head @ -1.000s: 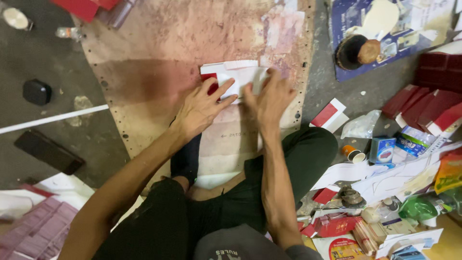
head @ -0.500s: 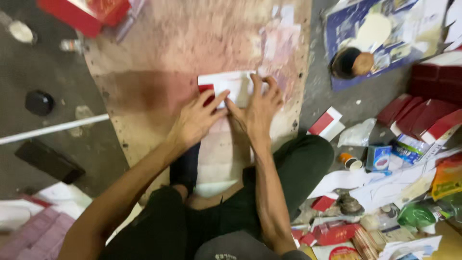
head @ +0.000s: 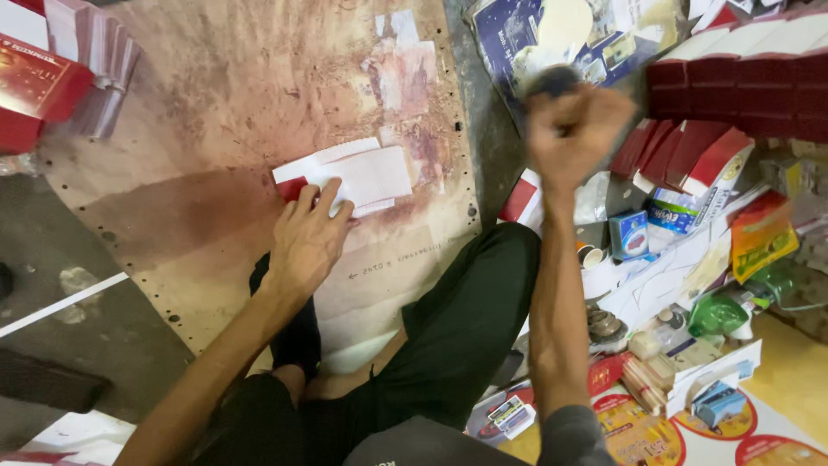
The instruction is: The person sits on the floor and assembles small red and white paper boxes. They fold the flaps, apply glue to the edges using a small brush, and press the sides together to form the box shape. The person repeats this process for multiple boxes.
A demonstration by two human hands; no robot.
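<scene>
1. Nearest, I see the left hand (head: 309, 242) spread flat, fingers pinning the white-and-red folded card (head: 349, 179) to the stained board (head: 216, 103).
2. Right of that card, my right hand (head: 573, 129) has lifted off it and is now fisted around a dark round object (head: 552, 82); pressing has given way to fetching.
3. Beyond the card, red box stacks (head: 742, 82) line the board's right.

Card (head: 366, 177) – white w/ red corner; board (head: 216, 103) red-stained.
</scene>
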